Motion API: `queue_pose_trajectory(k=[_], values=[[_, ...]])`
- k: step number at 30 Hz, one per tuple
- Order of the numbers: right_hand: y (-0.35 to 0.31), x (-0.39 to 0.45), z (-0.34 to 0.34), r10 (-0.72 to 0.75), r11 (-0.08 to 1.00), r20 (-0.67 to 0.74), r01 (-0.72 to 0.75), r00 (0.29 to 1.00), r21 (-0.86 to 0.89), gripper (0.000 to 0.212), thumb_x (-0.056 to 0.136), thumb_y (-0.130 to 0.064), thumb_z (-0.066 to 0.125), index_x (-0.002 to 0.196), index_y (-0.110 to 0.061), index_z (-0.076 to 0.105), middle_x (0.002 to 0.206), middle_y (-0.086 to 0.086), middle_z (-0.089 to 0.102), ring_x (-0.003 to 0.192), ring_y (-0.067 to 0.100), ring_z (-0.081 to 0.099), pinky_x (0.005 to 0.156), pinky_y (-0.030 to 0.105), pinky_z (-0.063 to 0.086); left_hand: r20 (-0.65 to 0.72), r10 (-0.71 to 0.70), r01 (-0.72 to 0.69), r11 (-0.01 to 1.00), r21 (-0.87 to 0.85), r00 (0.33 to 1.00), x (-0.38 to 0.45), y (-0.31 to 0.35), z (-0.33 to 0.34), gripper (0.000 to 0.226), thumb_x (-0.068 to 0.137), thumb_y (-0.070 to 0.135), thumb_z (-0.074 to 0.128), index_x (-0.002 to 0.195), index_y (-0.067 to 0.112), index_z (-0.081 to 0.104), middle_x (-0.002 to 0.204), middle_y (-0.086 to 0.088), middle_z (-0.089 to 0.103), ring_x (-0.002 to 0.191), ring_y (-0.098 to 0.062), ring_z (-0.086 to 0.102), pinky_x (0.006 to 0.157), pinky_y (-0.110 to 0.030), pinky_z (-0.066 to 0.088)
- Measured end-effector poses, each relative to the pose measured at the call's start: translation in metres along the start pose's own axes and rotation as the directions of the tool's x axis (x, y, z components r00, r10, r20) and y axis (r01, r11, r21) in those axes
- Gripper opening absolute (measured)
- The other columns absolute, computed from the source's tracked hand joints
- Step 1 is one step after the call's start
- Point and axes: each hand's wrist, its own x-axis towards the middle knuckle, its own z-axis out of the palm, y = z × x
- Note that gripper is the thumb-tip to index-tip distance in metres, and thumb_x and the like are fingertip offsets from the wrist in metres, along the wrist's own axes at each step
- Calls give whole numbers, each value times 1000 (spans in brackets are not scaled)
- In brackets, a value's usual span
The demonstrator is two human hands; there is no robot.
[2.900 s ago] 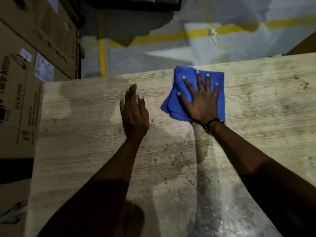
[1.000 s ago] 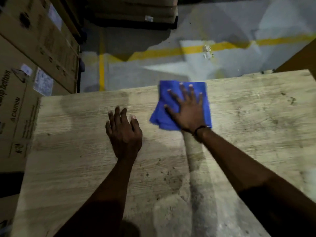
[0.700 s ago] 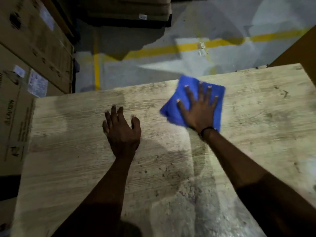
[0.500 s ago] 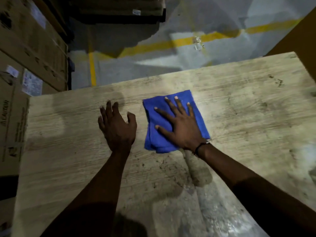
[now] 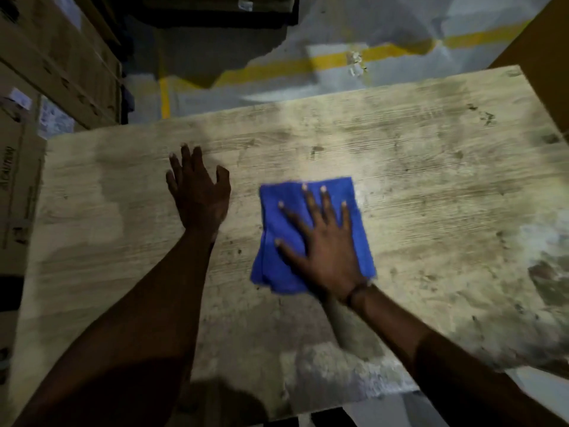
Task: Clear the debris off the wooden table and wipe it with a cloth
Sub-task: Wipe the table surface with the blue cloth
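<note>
A folded blue cloth [image 5: 354,208] lies flat on the pale wooden table [image 5: 431,180], near its middle. My right hand [image 5: 323,251] presses down on the cloth with straight, spread fingers and covers its lower middle. Left of it, my left hand [image 5: 200,195] rests flat on the bare wood, fingers spread and pointing away from me. Dark specks and smudges of dirt [image 5: 545,278] mark the table surface, thickest toward the right and near edges.
Stacked cardboard boxes [image 5: 21,186] stand tight against the table's left edge. Beyond the far edge lies a grey floor with a yellow line [image 5: 308,66]. A brown panel [image 5: 542,60] rises at the back right corner.
My right hand has slid the cloth from the far edge toward me and then a little to the right. My left hand has stayed flat on the wood.
</note>
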Motion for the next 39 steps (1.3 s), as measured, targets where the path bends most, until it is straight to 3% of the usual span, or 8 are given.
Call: queue_pose_trajectory(k=[4,8,12,19,23,28,34,39], values=[[22,-49,-7,-64,997,16,65,998,-34,71,97,-80,41,161,-53,28,178,-7,6,165,25,0,128,62,8,83,59,-69,990,126,995,-44,0,-5,67,107,55,33,167,27,24,177,-5,12,163,-30,7,130,-57,7],[65,6,-15,93,990,-49,-97,995,-99,74,95,-81,39,161,-49,32,177,-2,15,163,32,11,126,65,14,91,96,-107,985,133,991,-123,-2,-14,68,106,59,35,167,32,23,177,-2,11,163,-26,8,129,-59,8],[53,29,-16,278,960,-62,-280,959,-17,75,94,-81,38,161,-48,32,177,3,15,163,36,9,126,68,9,120,92,-111,980,165,988,-194,-6,-23,67,107,59,34,168,35,18,177,1,6,164,-24,3,127,-60,9],[-4,-126,-15,-63,998,89,61,994,23,71,99,-79,38,163,-53,19,178,-6,-3,164,27,-11,129,63,0,114,65,-77,991,105,991,-201,-2,-31,62,107,49,39,166,36,22,177,2,12,163,-24,7,128,-61,10],[46,-120,-21,-4,995,29,7,1000,-95,72,96,-80,39,161,-51,29,178,-4,8,165,29,4,126,65,13,68,89,-95,991,91,994,-205,-2,-31,60,108,50,39,165,35,28,176,1,16,163,-23,11,128,-59,11],[47,-68,-20,259,963,-36,-261,965,-66,75,97,-80,35,163,-47,26,178,4,11,163,38,7,125,69,9,22,103,-105,989,106,994,-207,-5,-27,59,108,51,40,164,34,32,176,1,19,163,-22,13,127,-57,12],[-23,-172,-12,-85,995,100,80,991,55,69,100,-76,41,163,-52,23,178,-5,-2,164,29,-8,128,64,3,75,96,-104,989,102,993,-206,-9,-27,63,108,55,34,167,36,23,177,3,10,164,-20,6,129,-56,5],[59,-191,-25,38,994,28,-35,999,-101,70,97,-77,42,160,-49,33,177,-6,10,164,28,7,127,63,13,86,97,-108,985,135,992,-209,-9,-26,64,108,60,25,167,38,16,177,4,6,164,-21,3,130,-57,3]])
